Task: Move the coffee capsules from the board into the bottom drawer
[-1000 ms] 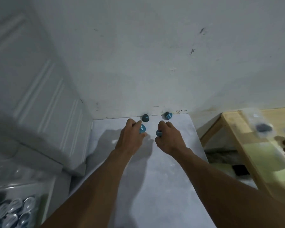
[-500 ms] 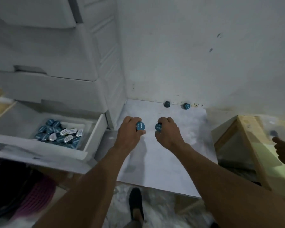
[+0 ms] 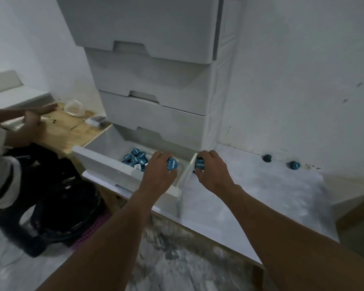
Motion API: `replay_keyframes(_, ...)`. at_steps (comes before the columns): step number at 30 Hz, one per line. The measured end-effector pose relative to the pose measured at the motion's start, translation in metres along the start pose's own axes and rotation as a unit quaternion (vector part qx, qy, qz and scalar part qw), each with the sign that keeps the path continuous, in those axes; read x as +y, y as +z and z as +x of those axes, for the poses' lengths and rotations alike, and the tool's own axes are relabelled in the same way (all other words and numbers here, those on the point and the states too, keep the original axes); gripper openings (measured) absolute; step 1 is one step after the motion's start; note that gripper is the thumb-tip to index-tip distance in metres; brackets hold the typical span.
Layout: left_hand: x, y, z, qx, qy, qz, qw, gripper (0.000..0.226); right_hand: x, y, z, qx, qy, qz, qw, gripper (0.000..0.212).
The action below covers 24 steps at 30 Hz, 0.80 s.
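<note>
Nearest the camera, two bare forearms reach forward over a mottled grey floor (image 3: 177, 259) and the front edge of a pale marbled board (image 3: 261, 198).

The left hand (image 3: 159, 174) is above the open bottom drawer (image 3: 105, 163), near its right front corner. Its fingers (image 3: 160, 157) and thumb are curled round a blue coffee capsule (image 3: 172, 164), whose flat lid faces the camera. White lettering runs across that lid, but it is too blurred to read with any certainty.

The right hand (image 3: 214, 172) hovers just right of the drawer's side wall, over the left end of the board. Its fingers are curled round a second blue capsule (image 3: 199, 164) with the same sort of white lettering, partly covered and not legible.

Inside the drawer, left of the left hand, lies a heap of capsules (image 3: 136, 159), mostly blue, with one or two paler ones among them. Their printing cannot be made out.

Farther back on the board, two more blue capsules sit apart from each other, just beside the foot of the wall: one (image 3: 266, 158) on the left, the other (image 3: 294, 165) on the right.

Above the drawer rises a white plastic drawer unit (image 3: 156, 80) with its upper drawers closed.

Far left, another person's hand (image 3: 35, 117) is over a wooden surface (image 3: 69, 127), near a clear plastic cup (image 3: 73, 106).
</note>
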State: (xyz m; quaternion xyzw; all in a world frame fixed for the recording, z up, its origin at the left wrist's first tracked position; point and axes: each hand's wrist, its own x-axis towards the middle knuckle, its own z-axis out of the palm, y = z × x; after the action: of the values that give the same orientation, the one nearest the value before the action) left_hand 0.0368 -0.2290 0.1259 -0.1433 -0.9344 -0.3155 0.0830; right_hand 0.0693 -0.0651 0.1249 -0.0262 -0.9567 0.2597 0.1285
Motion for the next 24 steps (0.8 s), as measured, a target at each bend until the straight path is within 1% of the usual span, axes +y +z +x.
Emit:
replay_keyframes(3, -0.034, -0.025, 0.010, 0.002, 0.002, 0.006, 1.000, 0.042, -0.034, 0.026, 0.017, 0.009, -0.004, -0.002, 1.000, 0.033)
replay_keyframes(6, -0.068, -0.050, 0.022, -0.001, 0.024, 0.022, 0.999, 0.042, -0.067, 0.052, 0.033, 0.014, -0.001, 0.002, 1.000, 0.031)
replay_keyframes(10, -0.106, -0.075, 0.042, -0.009, 0.041, 0.015, 0.999, 0.041, -0.102, 0.083, 0.050, 0.010, 0.016, 0.002, 1.000, 0.036)
replay_keyframes(13, -0.130, -0.084, 0.058, -0.027, 0.052, 0.013, 0.998, 0.040, -0.121, 0.100, 0.063, 0.025, 0.037, 0.009, 0.999, 0.037)
replay_keyframes(17, -0.151, -0.085, 0.084, -0.052, 0.062, 0.020, 0.997, 0.034, -0.131, 0.114, 0.082, 0.019, 0.050, 0.010, 0.999, 0.036)
replay_keyframes(21, -0.161, -0.078, 0.113, -0.069, 0.067, 0.024, 0.995, 0.038, -0.122, 0.125, 0.106, 0.016, 0.072, 0.015, 0.997, 0.033)
replay_keyframes(24, -0.168, -0.066, 0.139, -0.090, 0.068, 0.034, 0.993, 0.040, -0.109, 0.135, 0.126, -0.009, 0.087, 0.009, 0.996, 0.034)
